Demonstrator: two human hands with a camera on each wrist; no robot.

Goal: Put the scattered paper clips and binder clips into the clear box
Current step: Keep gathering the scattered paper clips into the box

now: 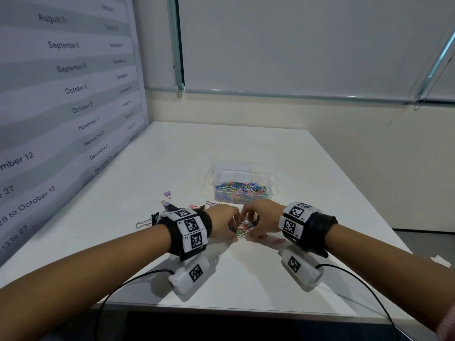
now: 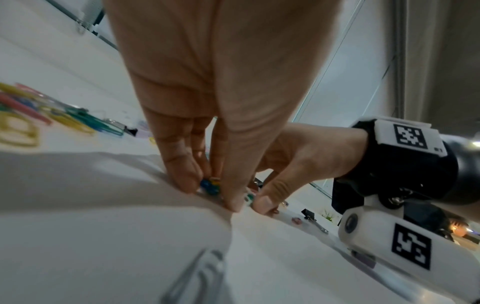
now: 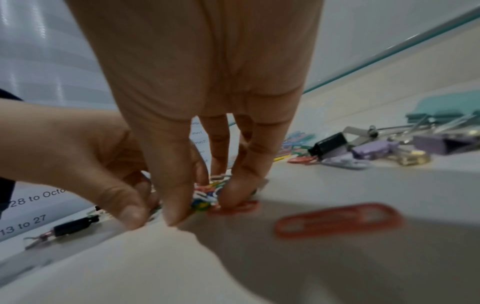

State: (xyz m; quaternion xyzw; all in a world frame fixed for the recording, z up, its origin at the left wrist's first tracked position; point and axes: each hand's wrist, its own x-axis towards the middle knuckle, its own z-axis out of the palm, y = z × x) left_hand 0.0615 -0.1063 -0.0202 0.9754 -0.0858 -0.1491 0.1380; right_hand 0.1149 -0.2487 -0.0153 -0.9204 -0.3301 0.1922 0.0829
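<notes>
The clear box (image 1: 242,185) is sitting open on the white counter (image 1: 307,193), just past the two hands. It is holding a big heap of colored paper clips; they are too many and too small to count.

The left hand (image 1: 221,223) and the right hand (image 1: 262,221) are meeting over one small pile of paper clips (image 1: 243,227) on the counter, in front of the box. The fingers (image 2: 182,170) of both hands are curling down and pinching at this pile from each side.

One red paper clip (image 3: 340,220) is lying alone beside the right hand. Two purple binder clips (image 1: 168,198) are lying to the left of the box. One black binder clip (image 1: 147,221) is lying near the left wrist.
</notes>
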